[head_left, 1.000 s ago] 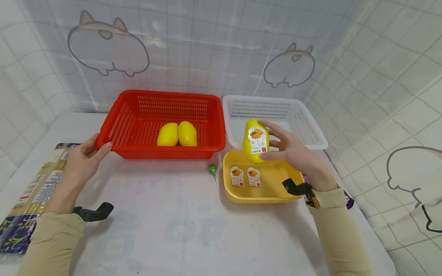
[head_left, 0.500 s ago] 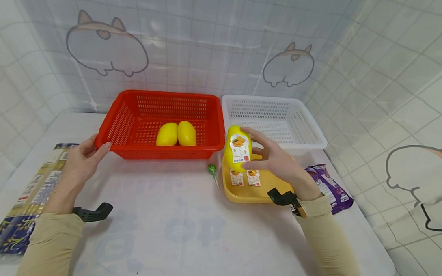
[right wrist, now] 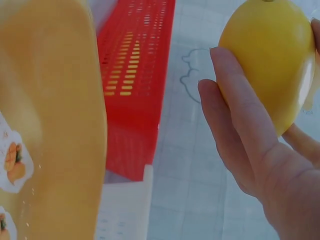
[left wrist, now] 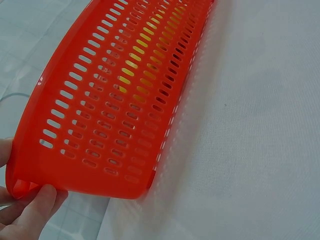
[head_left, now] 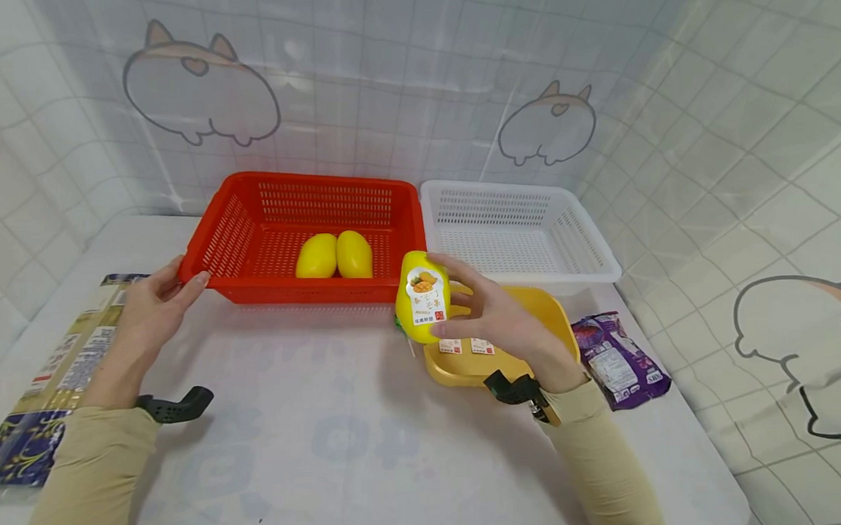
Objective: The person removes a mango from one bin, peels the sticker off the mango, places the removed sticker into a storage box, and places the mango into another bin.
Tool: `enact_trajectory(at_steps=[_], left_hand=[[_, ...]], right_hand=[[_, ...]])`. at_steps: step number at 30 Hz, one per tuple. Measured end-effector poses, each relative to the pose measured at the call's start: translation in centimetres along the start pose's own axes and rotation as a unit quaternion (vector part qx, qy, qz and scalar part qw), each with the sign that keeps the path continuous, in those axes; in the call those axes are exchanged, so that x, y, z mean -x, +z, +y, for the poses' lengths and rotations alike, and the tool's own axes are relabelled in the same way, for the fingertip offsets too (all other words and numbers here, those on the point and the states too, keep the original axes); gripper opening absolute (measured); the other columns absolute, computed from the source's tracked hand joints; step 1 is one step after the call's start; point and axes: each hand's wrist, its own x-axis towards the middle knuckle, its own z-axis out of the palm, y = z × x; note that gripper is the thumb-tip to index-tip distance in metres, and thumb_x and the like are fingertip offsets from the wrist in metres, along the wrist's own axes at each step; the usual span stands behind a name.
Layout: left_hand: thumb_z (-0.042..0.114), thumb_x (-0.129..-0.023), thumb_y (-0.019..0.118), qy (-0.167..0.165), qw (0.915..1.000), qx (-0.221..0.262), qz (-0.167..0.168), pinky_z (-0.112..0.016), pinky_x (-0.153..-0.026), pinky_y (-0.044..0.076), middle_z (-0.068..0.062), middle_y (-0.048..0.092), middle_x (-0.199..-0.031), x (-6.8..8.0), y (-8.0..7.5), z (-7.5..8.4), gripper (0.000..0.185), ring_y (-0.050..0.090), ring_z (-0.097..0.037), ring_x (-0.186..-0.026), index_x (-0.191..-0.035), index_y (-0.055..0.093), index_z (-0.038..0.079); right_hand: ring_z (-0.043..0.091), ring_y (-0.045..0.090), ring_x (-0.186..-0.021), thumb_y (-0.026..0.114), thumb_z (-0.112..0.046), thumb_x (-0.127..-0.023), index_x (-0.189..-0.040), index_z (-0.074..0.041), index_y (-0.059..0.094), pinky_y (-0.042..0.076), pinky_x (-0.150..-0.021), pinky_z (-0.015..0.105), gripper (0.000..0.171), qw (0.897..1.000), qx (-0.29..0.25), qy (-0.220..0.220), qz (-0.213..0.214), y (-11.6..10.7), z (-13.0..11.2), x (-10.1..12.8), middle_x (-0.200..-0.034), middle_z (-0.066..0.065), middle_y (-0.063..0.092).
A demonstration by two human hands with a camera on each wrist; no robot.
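Note:
My right hand point(head_left: 495, 314) grips a yellow toy mango point(head_left: 422, 299) with a printed mango sticker on its upper face. It is held above the table, just left of the yellow tray point(head_left: 557, 316). In the right wrist view the fingers curl round the mango point(right wrist: 270, 55). At the left, my left hand point(head_left: 154, 306) pinches the front left corner of the red basket point(head_left: 317, 291), thumb on the outside in the left wrist view. Two more yellow mangoes point(head_left: 335, 255) lie side by side in that basket, with no stickers visible. Two mango stickers point(head_left: 482, 347) lie in the tray, partly hidden.
A white basket point(head_left: 525, 278) stands right of the red one, behind the tray. The purple snack bag point(head_left: 622, 363) lies at the right, and long flat packages point(head_left: 69, 367) at the left. A green lollipop point(head_left: 398, 323) is mostly hidden behind the held mango.
My right hand has carried the stickered mango left and toward me, from over the tray to beside it. The purple bag has come into full view. My left hand stays on the basket corner.

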Motion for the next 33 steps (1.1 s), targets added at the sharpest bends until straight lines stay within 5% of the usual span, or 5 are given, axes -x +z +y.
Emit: enact_trajectory(at_steps=[12, 19, 26, 33], left_hand=[[0.054, -0.100, 0.048, -0.004, 1.0000, 0.001, -0.001, 0.001, -0.070, 0.040, -0.025, 0.033, -0.157, 0.1, 0.3, 0.0, 0.083, 0.043, -0.029, -0.125, -0.160, 0.008, 0.013], [0.053, -0.099, 0.050, 0.000, 0.9999, 0.009, 0.005, 0.001, -0.071, 0.040, -0.026, 0.033, -0.157, 0.1, 0.2, -0.1, 0.083, 0.047, -0.011, -0.120, -0.160, 0.011, 0.011], [0.053, -0.100, 0.048, -0.010, 0.9998, 0.014, 0.005, -0.001, -0.075, 0.044, -0.023, 0.031, -0.159, 0.2, 0.2, 0.0, 0.082, 0.042, -0.023, -0.127, -0.160, 0.009, 0.013], [0.053, -0.100, 0.048, -0.015, 0.9995, 0.021, 0.020, -0.002, -0.082, 0.046, -0.024, 0.029, -0.160, 0.3, 0.3, 0.4, 0.082, 0.042, -0.024, -0.125, -0.160, 0.011, 0.013]], right_hand=[[0.032, 0.050, -0.130, 0.080, -0.012, -0.085, -0.150, -0.047, 0.036, 0.060, -0.089, 0.042, 0.086, 1.000, -0.009, -0.006, -0.020, 1.7, 0.4, 0.1, -0.148, -0.003, 0.041], [0.033, 0.053, -0.125, 0.079, -0.009, -0.085, -0.150, -0.045, 0.037, 0.060, -0.087, 0.040, 0.086, 0.999, -0.011, -0.013, -0.041, 3.4, 0.9, -0.4, -0.144, 0.001, 0.044], [0.025, 0.057, -0.115, 0.081, -0.014, -0.085, -0.150, -0.046, 0.035, 0.059, -0.088, 0.034, 0.086, 0.998, 0.024, -0.007, -0.061, 5.5, 1.3, -0.9, -0.135, 0.001, 0.049], [0.025, 0.056, -0.118, 0.080, -0.008, -0.084, -0.151, -0.044, 0.035, 0.060, -0.088, 0.036, 0.088, 0.996, -0.014, -0.004, -0.090, 7.2, 1.9, -1.1, -0.142, -0.002, 0.043]])
